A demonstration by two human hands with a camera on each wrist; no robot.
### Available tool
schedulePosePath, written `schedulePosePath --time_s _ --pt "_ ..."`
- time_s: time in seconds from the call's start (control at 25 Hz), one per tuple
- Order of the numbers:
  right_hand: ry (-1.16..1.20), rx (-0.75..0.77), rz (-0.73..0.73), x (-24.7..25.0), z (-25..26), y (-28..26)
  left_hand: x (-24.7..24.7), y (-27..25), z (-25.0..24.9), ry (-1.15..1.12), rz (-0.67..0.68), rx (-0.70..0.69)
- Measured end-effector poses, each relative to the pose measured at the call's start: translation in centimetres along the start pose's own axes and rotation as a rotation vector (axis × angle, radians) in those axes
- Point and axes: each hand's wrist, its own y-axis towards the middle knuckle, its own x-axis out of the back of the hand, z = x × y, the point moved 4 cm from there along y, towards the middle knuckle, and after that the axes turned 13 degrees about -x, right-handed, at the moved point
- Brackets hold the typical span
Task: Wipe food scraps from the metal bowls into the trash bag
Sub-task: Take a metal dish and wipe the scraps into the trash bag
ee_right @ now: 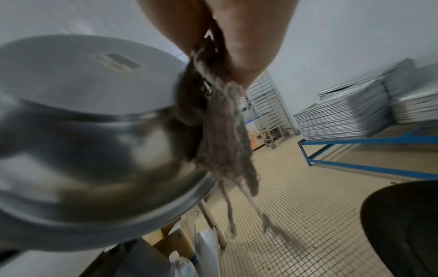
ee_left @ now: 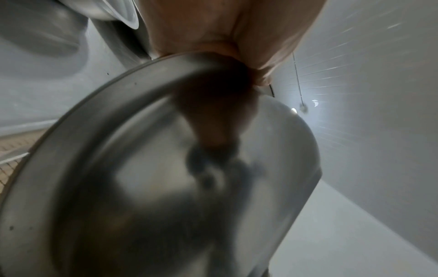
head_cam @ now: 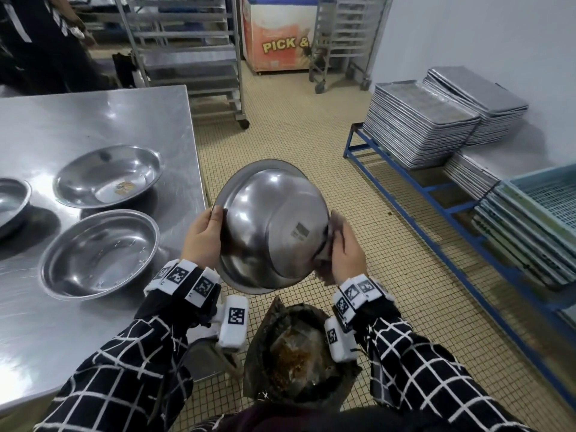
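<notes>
A metal bowl (head_cam: 271, 226) hangs tilted, its underside toward me, above the dark trash bag (head_cam: 299, 353) that holds brown scraps. My left hand (head_cam: 202, 235) grips the bowl's left rim, thumb on the outside. My right hand (head_cam: 344, 244) holds a frayed brown rag (ee_right: 222, 131) against the bowl's right rim. In the left wrist view the bowl's outer wall (ee_left: 142, 187) fills the picture, blurred. The right wrist view has the bowl (ee_right: 94, 150) on the left and rag threads dangling. The bowl's inside is hidden.
On the steel table (head_cam: 93, 120) to my left stand three more metal bowls; the far one (head_cam: 107, 176) has scraps in it, the near one (head_cam: 99, 254) looks bare. Stacked baking trays (head_cam: 420, 129) rest on a blue rack (head_cam: 436, 194) at right. A person stands at top left.
</notes>
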Motion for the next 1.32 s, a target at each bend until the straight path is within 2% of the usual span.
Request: schedulePosePath --time_s 0.12,0.2,0.36,0.44,0.52,0.6,0.64,0.68,0.76,0.8,0.84,0.88,1.0,1.08,1.2,1.32 --pt "-0.022 -0.045 -0.006 -0.6 -2.1 -0.5 0.2 -0.2 -0.4 0.062 0.013 -0.027" --pt "-0.024 0.010 -0.060 -0.5 -1.1 -1.0 -0.1 -0.7 -1.0 0.133 0.033 -0.014" --pt "-0.002 0.408 -0.073 -1.6 4.1 -3.2 -1.3 -1.0 -1.4 0.171 0.118 -0.053" --pt "-0.137 0.640 -0.042 -3.4 5.7 -4.3 -2.3 -0.9 -1.7 0.232 0.182 -0.109" --pt "-0.346 0.768 -0.054 -4.8 6.3 -4.2 -3.0 -0.8 -2.3 0.332 0.203 -0.195" --pt "-0.467 0.710 -0.120 -4.5 6.6 -3.0 -3.3 -0.7 -2.7 0.359 0.172 -0.216" --pt "-0.447 0.617 -0.139 -3.8 6.7 -2.3 -3.3 -0.7 -2.8 0.343 0.153 -0.201" --pt "-0.379 0.479 -0.129 -2.7 6.5 -1.4 -3.3 -0.8 -2.8 0.321 0.141 -0.189" --pt "-0.176 0.129 -0.018 -0.9 5.1 0.2 -3.5 -1.0 -2.9 0.310 0.141 -0.193" --pt "-0.121 0.025 0.020 -0.3 4.3 0.4 -3.5 -1.1 -2.8 0.317 0.148 -0.198" --pt "-0.118 0.005 0.023 0.2 3.9 0.1 -3.6 -1.1 -2.8 0.322 0.158 -0.199" --pt "-0.151 0.057 0.002 0.4 3.7 -0.3 -3.8 -0.9 -2.7 0.321 0.168 -0.197" --pt "-0.356 0.389 -0.101 -1.5 4.5 -3.2 -4.7 -0.7 -3.2 0.305 0.191 -0.227" --pt "-0.489 0.454 -0.151 -2.9 5.8 -4.0 -5.6 -0.9 -4.3 0.299 0.210 -0.260" --pt "-0.460 0.305 -0.167 -2.0 7.2 -1.7 -6.1 -0.7 -5.3 0.314 0.224 -0.309" --pt "-0.074 0.050 -0.046 0.3 5.4 1.6 -5.7 0.2 -4.6 0.363 0.221 -0.298"
